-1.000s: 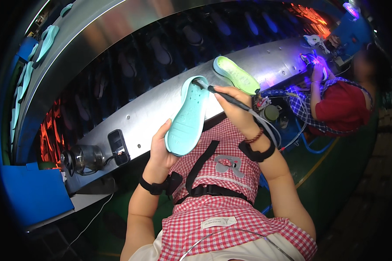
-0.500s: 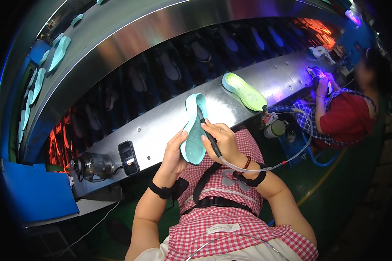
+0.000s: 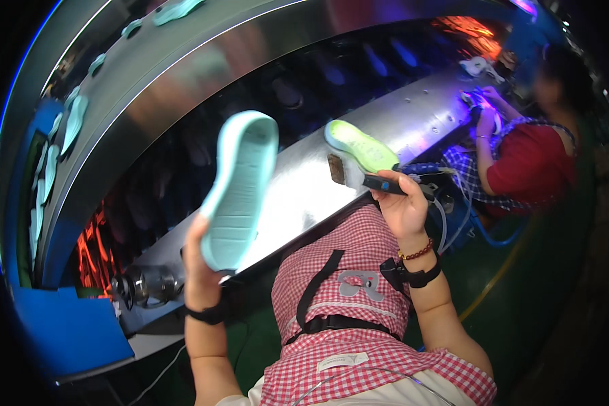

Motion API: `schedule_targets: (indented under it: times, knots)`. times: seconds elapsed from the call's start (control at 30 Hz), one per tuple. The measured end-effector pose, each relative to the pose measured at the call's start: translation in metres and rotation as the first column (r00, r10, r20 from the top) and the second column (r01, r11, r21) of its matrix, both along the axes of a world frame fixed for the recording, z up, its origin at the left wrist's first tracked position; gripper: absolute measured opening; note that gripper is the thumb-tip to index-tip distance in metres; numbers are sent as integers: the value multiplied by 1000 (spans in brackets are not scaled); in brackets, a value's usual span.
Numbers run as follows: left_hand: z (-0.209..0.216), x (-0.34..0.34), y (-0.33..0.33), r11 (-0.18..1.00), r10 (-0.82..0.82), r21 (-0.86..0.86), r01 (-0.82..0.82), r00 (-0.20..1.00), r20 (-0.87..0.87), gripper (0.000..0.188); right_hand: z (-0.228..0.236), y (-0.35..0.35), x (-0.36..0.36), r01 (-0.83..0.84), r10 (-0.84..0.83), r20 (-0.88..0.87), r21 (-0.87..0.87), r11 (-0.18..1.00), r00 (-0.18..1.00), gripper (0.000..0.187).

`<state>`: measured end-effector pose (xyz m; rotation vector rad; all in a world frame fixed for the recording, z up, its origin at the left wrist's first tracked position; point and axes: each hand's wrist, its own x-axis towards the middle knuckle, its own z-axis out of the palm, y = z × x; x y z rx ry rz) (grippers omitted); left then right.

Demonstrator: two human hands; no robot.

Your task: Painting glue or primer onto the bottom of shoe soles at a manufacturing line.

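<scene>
My left hand grips a pale turquoise shoe sole at its lower end. The sole stands tilted up, its hollow inner side and raised rim showing. Over to the right, my right hand pinches a brush by its black handle. Its light, blurred neck and brown flat end point left over the metal ledge. A clear hose runs beside my right wrist; where it joins the brush is hidden. Just beyond the brush, a lime-green shoe sole lies on the ledge, apart from both hands.
Behind the metal ledge runs a dark channel carrying several soles, with orange glow at both ends. More turquoise soles lie on the upper conveyor at left. A glass-bodied device stands at the ledge's left. A co-worker sits at right under violet light.
My hands have moved apart. The left has carried the turquoise sole leftward and tilted it up; the right has drawn the brush out of that sole and moved it right.
</scene>
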<state>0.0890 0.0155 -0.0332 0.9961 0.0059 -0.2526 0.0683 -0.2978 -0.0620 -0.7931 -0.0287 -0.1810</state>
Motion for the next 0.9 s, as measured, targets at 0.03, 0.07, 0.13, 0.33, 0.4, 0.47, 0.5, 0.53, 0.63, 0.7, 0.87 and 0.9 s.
schedule_targets:
  times: [0.03, 0.07, 0.13, 0.33, 0.4, 0.47, 0.5, 0.53, 0.63, 0.7, 0.87, 0.9]
  knots:
    - [24, 2, 4, 998, 55, -19, -55, 998, -1, 51, -3, -7, 1, 47, -47, -43, -3, 999, 998, 36]
    - [47, 6, 7, 993, 112, -37, -112, 994, -4, 52, -8, -13, 1, 70, -70, -41, -11, 998, 997, 36]
    - [85, 27, 27, 983, -37, -165, 74, 976, 214, 50, -15, -19, 3, 59, -56, -109, 27, 998, 992, 36]
    - [143, 203, 125, 794, 214, -608, -31, 949, 230, 61, -13, -14, 7, -7, 11, -99, 43, 999, 995, 37]
    - [151, 215, 125, 623, 459, -679, -389, 885, -86, 66, -16, -6, 13, -6, 17, -158, 68, 998, 987, 38]
    - [161, 215, 89, 714, 503, -499, -492, 855, -124, 72, -22, -15, 11, -26, 35, -152, 59, 998, 988, 39]
    - [171, 213, 66, 802, 473, -389, -454, 880, -52, 72, -24, -23, 8, -17, 26, -152, 62, 998, 988, 37]
    - [181, 207, 52, 866, 446, -260, -428, 895, 14, 72, -27, -28, 7, -21, 32, -157, 71, 997, 987, 36]
    - [209, 228, 42, 924, 212, 261, -281, 941, 263, 63, -31, -35, 13, 1, 3, -194, 17, 1000, 981, 27]
    - [220, 249, 24, 680, 46, 642, -355, 894, 445, 52, -38, -38, 20, 5, 0, -197, 23, 1000, 980, 27]
    - [233, 324, -6, -359, -304, 809, -465, 878, 369, 65, -57, -39, 35, -27, 52, -192, 132, 991, 980, 24]
    - [232, 333, -17, -390, -324, 790, -473, 874, 363, 67, -54, -37, 36, -10, 42, -221, 142, 990, 974, 22]
